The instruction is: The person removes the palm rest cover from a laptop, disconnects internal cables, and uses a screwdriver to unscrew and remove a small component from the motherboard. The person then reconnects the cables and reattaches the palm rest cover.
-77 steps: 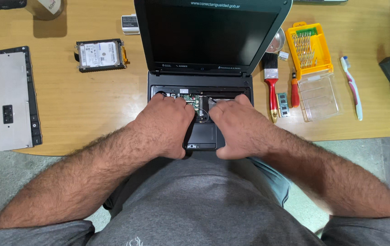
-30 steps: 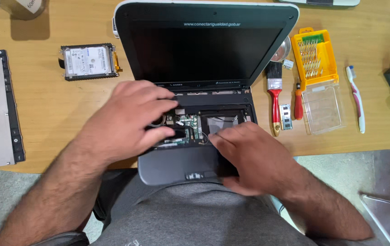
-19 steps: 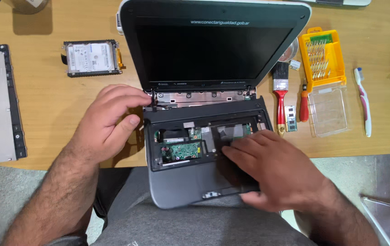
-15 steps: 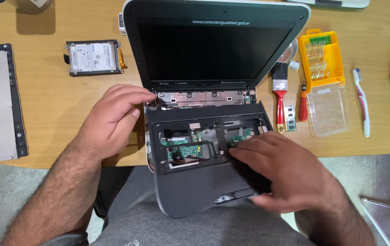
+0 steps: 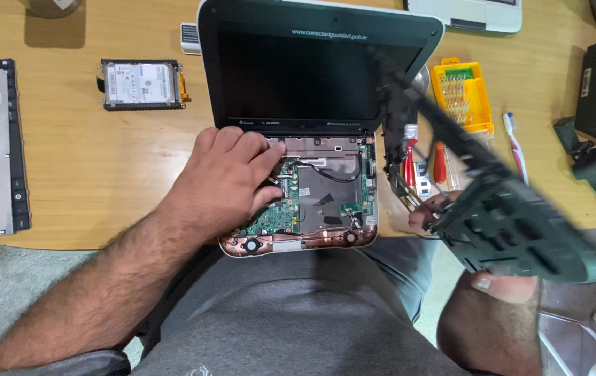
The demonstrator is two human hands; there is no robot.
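Two hands working: left hand is pressing flat, fingers spread, on the green board inside the open laptop at the table edge; right hand is gripping the dark top cover, blurred, tilted right of laptop.

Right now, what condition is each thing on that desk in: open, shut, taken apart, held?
laptop: lid open, screen dark, top cover off, green circuit board exposed.
dark top cover: detached, lifted to the right, blurred.
right hand: gripping that cover.
left hand: flat on the exposed board.
hard drive: out, lying loose on the desk.
yellow bit case: open, bits showing.
clear lid: off, partly hidden.
toothbrush: lying flat.
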